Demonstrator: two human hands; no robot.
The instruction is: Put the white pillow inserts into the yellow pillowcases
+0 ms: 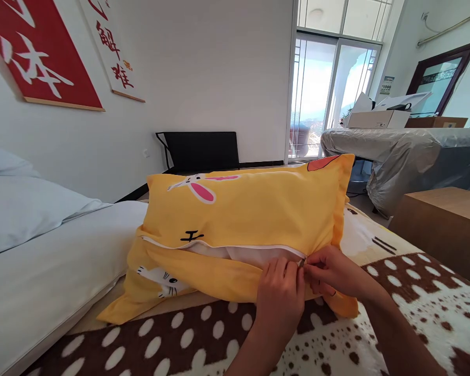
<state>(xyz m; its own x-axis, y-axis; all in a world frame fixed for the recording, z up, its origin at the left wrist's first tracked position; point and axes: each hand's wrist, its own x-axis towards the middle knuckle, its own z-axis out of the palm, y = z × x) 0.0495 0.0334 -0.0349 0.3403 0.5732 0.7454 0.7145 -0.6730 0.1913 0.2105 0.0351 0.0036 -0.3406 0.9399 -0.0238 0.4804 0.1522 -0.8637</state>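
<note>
A yellow pillowcase (274, 209) with rabbit prints lies on the bed, puffed out around a white pillow (243, 254). Its long zipper (203, 243) gapes along the front, and the white filling shows through the slit. At the right end of that slit, my left hand (280, 292) is closed, thumb and fingers pinching the zipper by its small metal pull. My right hand (332, 271) meets it there, its fingers pinched on the fabric at the zipper's end. The fingertips of both hands nearly touch and partly hide the pull.
A brown-and-white spotted blanket (152, 347) covers the bed. White bedding (62, 261) is piled at the left. Beyond the bed stand a black bench (201, 149), a cardboard box (446, 224) and a plastic-covered table (395, 146) with boxes on it.
</note>
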